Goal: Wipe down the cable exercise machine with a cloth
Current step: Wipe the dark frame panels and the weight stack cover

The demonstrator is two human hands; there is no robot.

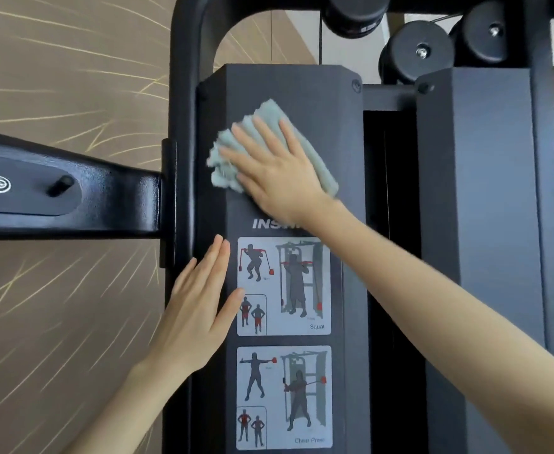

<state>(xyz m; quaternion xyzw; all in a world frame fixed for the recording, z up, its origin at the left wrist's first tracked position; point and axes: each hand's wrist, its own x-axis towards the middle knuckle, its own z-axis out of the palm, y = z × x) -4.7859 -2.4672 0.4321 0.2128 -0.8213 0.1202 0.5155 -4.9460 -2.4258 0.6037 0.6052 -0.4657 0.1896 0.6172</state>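
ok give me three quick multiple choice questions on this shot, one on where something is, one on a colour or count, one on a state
1. Where is the cloth?
A. on the upper part of the panel
B. over the exercise stickers
C. on the side arm

2. What colour is the cloth?
A. red
B. pale green-grey
C. black

3. How is the left hand placed?
A. clenched in a fist
B. gripping the cloth
C. flat and open on the panel

Answers: 1 A, the right hand presses it above the stickers. 2 B, light against the dark panel. 3 C, its fingers lie straight, holding nothing.
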